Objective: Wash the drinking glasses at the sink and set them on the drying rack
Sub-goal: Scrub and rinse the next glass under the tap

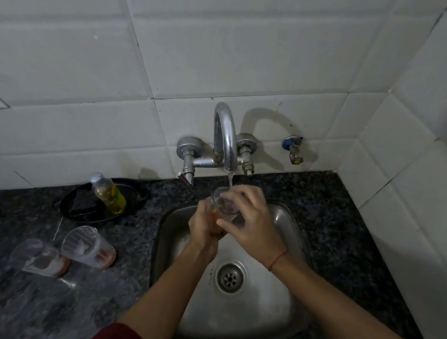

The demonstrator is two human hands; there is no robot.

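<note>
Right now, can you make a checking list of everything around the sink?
Surface: dark speckled counter, steel sink.
Job's things: glass held under the running tap; two glasses lying on their sides on the counter. No drying rack in view.
Clutter: soap bottle lying on a black tray.
Hands: left hand and right hand both grip the glass.
Cables: nothing seen.
Surroundings: white tiled wall, small wall valve.

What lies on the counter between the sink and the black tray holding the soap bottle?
Nothing; in the head view the stretch of counter between the sink and black tray is bare.
</note>
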